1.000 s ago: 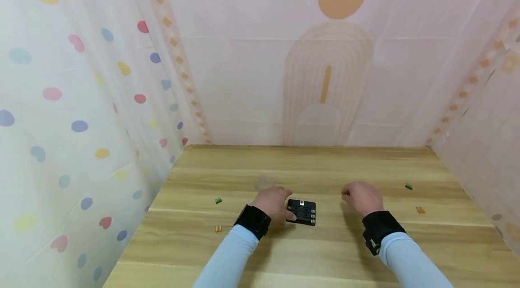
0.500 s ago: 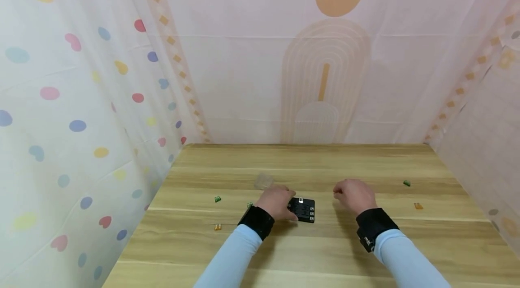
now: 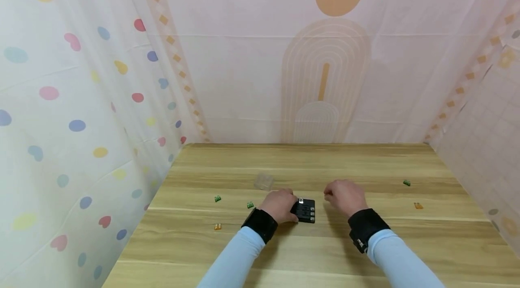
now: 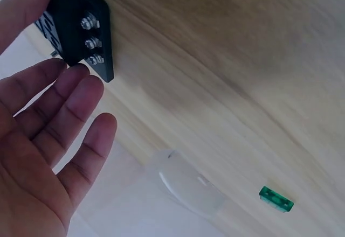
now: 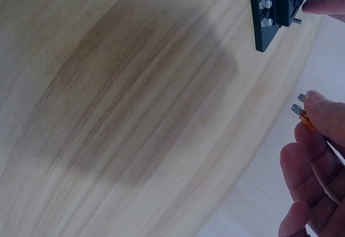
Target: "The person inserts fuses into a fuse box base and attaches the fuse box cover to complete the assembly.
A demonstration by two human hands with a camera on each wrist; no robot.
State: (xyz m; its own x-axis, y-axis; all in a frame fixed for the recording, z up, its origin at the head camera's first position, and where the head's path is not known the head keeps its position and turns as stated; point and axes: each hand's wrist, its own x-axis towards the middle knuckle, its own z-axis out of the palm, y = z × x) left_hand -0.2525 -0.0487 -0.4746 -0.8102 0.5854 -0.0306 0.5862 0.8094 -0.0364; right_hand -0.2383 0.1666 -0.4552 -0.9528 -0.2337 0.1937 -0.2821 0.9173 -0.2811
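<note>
A black fuse block with metal screw terminals lies on the wooden table, just left of my right hand in the head view. My left hand holds its left side, thumb on the near edge and fingertips at the far edge; the left wrist view shows the screws on the block's side. Between thumb and index finger, my right hand pinches an orange blade fuse, its metal prongs pointing out toward the upper left in the right wrist view. That hand hovers to the right of the block, apart from it.
Green fuses and an orange fuse lie left of the hands. Another green fuse and orange fuse lie at the right. A clear plastic cover rests behind the left hand. Curtains surround the table.
My right hand has moved left, closer to the fuse block. The left hand has shifted slightly right along the block, uncovering a green fuse behind the wrist.
</note>
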